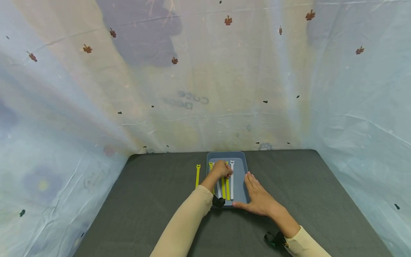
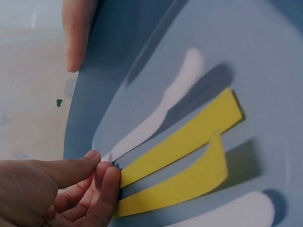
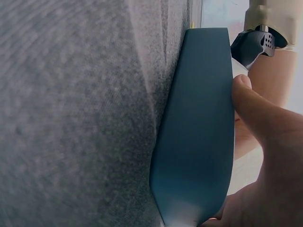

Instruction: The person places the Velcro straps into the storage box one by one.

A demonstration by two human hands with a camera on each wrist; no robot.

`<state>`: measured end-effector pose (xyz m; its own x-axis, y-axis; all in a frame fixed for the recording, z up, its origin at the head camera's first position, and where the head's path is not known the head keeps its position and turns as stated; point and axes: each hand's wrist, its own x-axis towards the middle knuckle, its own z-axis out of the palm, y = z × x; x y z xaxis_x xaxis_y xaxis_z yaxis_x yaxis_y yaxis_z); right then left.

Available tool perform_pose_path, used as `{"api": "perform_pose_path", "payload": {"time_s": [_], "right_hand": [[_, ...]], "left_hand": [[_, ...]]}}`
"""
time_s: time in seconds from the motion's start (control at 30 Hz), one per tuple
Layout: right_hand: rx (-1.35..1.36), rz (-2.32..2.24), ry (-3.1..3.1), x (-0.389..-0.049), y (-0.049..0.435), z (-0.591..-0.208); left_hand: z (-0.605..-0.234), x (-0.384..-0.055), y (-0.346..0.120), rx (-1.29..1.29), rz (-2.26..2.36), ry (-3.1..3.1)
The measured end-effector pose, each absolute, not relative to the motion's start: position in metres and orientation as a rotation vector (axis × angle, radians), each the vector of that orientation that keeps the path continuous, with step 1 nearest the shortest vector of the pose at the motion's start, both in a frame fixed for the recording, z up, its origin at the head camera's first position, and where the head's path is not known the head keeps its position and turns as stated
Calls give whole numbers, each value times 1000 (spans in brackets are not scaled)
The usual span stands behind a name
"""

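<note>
A shallow blue-grey tray (image 1: 240,185) holds several yellow and white cable straps with slotted heads. My left hand (image 1: 221,169) reaches over it, thumb and fingertips pinching a white cable strap (image 2: 150,125) at the tray's inner side. Next to that strap lie two yellow straps (image 2: 184,137), partly behind the fingers in the left wrist view. Another white strap (image 2: 236,213) shows at the bottom. Along the tray's right side rest the straight fingers of my right hand (image 1: 260,200), its thumb spread to the front rim.
On the dark grey cloth-covered table (image 1: 160,214), one yellow strap (image 1: 197,175) lies just left of the tray, partly behind the left forearm. A patterned plastic sheet (image 1: 205,89) rises behind the table and along both sides.
</note>
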<state>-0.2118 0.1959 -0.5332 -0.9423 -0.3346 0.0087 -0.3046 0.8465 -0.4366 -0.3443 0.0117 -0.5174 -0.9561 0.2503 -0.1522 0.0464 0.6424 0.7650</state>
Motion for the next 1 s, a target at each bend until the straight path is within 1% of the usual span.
{"api": "perform_pose_path", "payload": {"time_s": [0.3, 0.47, 0.73, 1.0], "right_hand": [[-490, -701, 2939, -212, 195, -531], [-482, -694, 2937, -212, 194, -531], [-493, -709, 2944, -212, 194, -531], [-477, -701, 2936, -211, 194, -531]], "left_hand": [[-513, -344, 11, 238, 1238, 2583], [-513, -346, 7, 286, 1239, 2578], [-510, -352, -8, 421, 1328, 2527], [-504, -354, -26, 433, 1407, 2467]]}}
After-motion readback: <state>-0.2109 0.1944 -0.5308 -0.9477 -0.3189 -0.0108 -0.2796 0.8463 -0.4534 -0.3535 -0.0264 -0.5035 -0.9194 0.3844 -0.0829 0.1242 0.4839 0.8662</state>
